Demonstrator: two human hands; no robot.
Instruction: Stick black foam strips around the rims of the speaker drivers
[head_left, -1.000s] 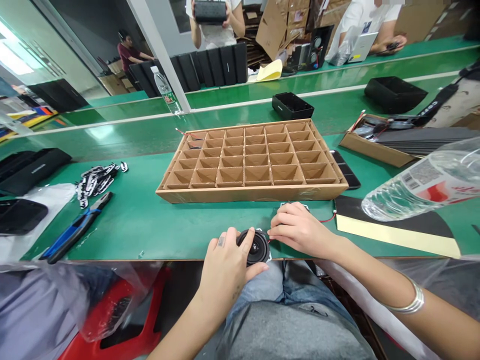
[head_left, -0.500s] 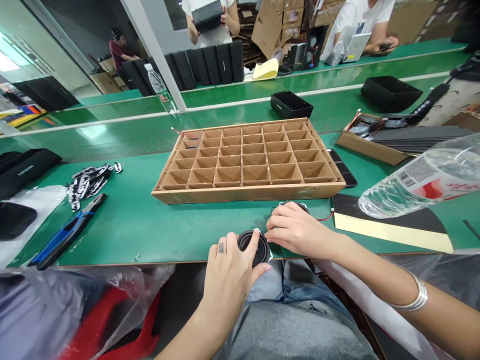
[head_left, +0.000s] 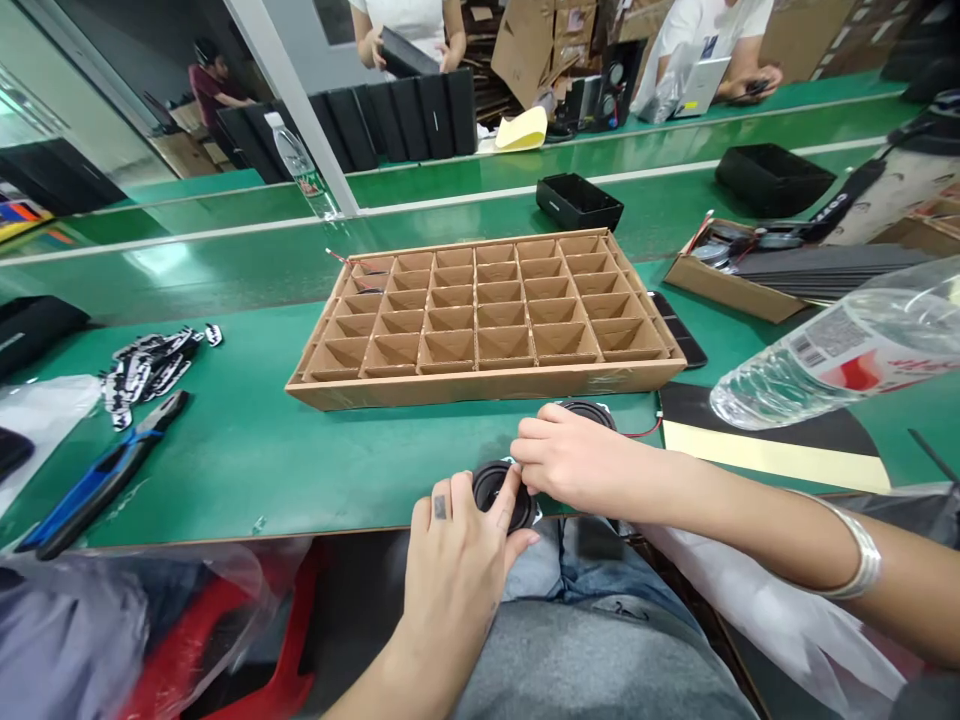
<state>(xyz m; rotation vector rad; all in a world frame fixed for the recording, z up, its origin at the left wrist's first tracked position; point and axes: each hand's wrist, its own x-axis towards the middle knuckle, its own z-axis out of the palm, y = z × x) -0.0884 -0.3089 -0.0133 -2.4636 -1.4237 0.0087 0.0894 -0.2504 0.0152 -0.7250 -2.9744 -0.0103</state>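
Black speaker [head_left: 495, 487], left hand [head_left: 459, 560] holding, right hand [head_left: 577, 462] touching, barcode-labelled bottle [head_left: 832, 362]

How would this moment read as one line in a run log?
left hand: holds speaker at table edge | right hand: fingertips at its rim | behind: second speaker, tray
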